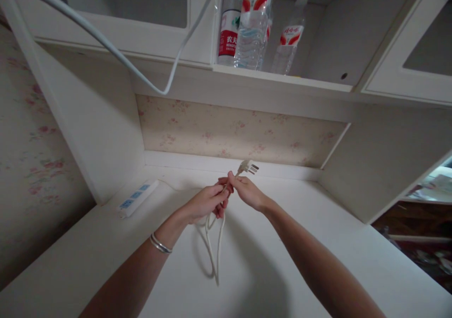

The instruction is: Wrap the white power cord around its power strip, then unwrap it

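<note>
A white power cord (pixel 219 245) hangs in loops beneath my hands, over a white tabletop. My left hand (pixel 206 201), with silver bangles at its wrist, is closed around the gathered cord. Just to its right, my right hand (pixel 248 191) pinches the cord close below the plug. The three-pin plug (pixel 249 167) sticks out above the fingers, its metal prongs pointing right. Both hands touch each other, and part of the cord is hidden behind the fingers.
A white power strip (pixel 138 198) with blue sockets lies on the tabletop (pixel 169 280) at left. Overhead, a cabinet shelf (pixel 282 79) holds several plastic bottles (pixel 251 31). A pale bent rod or tube (pixel 116 50) crosses the upper left. White side panels flank the desk.
</note>
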